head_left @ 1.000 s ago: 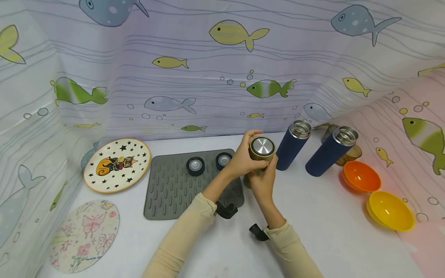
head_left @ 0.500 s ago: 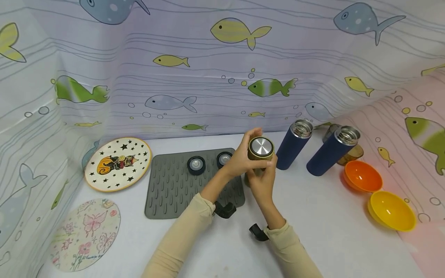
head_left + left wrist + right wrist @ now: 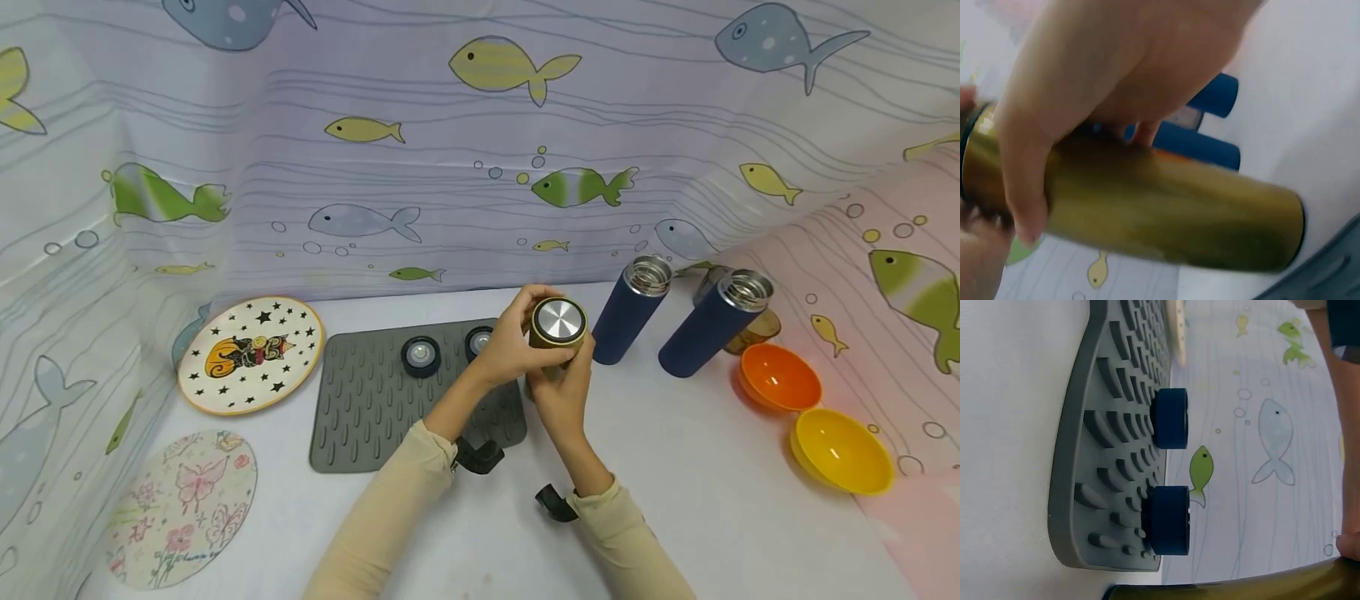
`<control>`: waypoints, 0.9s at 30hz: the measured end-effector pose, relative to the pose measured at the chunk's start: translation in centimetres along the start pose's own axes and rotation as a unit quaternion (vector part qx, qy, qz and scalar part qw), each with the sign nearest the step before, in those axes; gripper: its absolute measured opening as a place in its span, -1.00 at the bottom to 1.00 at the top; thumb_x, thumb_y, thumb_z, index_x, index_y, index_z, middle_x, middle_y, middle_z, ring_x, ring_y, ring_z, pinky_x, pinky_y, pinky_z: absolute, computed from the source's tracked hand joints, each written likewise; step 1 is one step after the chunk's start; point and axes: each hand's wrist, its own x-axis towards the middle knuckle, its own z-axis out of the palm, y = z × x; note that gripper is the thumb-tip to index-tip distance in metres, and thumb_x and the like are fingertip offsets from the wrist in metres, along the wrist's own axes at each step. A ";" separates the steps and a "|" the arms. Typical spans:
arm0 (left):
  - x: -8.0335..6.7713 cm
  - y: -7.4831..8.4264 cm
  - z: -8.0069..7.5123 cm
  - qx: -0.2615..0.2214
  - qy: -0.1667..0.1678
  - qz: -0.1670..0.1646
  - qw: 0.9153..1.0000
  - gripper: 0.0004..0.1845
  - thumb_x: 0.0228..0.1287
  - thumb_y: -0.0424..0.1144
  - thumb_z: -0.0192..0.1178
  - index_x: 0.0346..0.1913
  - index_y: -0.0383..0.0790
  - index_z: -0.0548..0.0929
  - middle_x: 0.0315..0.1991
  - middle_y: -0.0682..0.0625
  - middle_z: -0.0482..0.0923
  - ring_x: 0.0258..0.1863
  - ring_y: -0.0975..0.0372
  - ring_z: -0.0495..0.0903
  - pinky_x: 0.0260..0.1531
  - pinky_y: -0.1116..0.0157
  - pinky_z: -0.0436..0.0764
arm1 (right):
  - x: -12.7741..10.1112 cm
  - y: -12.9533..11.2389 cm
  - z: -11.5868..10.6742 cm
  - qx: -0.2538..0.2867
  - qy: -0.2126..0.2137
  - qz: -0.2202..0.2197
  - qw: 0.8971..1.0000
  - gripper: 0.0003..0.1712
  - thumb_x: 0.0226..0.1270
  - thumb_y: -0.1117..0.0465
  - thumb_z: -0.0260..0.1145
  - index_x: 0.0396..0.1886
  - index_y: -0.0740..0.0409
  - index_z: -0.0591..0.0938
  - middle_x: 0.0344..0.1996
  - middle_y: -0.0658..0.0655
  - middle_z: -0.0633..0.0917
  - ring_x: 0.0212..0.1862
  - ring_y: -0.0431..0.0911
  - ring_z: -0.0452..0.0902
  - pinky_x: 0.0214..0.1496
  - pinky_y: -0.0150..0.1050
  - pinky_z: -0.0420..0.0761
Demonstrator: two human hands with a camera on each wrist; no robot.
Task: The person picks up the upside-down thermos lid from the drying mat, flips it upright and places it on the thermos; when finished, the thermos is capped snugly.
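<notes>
Both hands hold a gold thermos bottle upright just right of the grey mat. Its round lid top is brushed steel with a black ring. My left hand wraps the upper, lid end, its thumb across the near side. Lower down, my right hand grips the body. In the left wrist view the right hand curls its thumb over the gold bottle, and part of the left hand shows at the lid end. The right wrist view catches only a strip of the gold bottle.
Two black-rimmed lids sit on the grey ridged mat. Two lidless navy bottles stand to the right, near an orange bowl and a yellow bowl. At left are a star-patterned plate and a butterfly-print round mat.
The gold bottle's top has shifted slightly left and toward me. My left hand's fingers have come lower round the lid end, while the right hand keeps its grip.
</notes>
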 end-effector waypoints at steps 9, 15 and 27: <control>0.2 0.4 -0.2 0.018 -0.033 -0.044 0.998 -0.10 -0.02 -0.42 0.46 0.39 -0.26 0.21 0.35 -0.22 0.36 0.26 0.03 0.45 0.27 0.15 0.46 | -0.1 0.0 -0.2 0.010 -0.014 0.017 1.000 -0.20 0.08 0.62 0.28 0.35 0.49 0.20 0.22 0.50 0.40 0.25 0.21 0.37 0.30 0.05 0.35; 0.1 1.0 -0.9 0.054 -0.023 -0.052 0.997 -0.01 -0.09 -0.39 0.51 0.43 -0.24 0.20 0.44 -0.11 0.25 0.43 0.12 0.21 0.44 -0.04 0.17 | 0.1 0.0 -0.2 0.011 -0.019 0.014 1.000 -0.23 0.14 0.56 0.35 0.32 0.50 0.21 0.22 0.50 0.40 0.24 0.20 0.36 0.28 0.04 0.34; 0.1 1.3 -0.7 0.104 -0.024 -0.024 0.994 0.01 -0.06 -0.29 0.54 0.46 -0.22 0.20 0.42 -0.10 0.28 0.43 0.15 0.26 0.45 0.06 0.22 | 0.1 0.0 -0.5 0.015 -0.019 0.033 0.999 -0.25 0.16 0.55 0.34 0.30 0.50 0.20 0.15 0.48 0.43 0.15 0.13 0.41 0.19 -0.12 0.40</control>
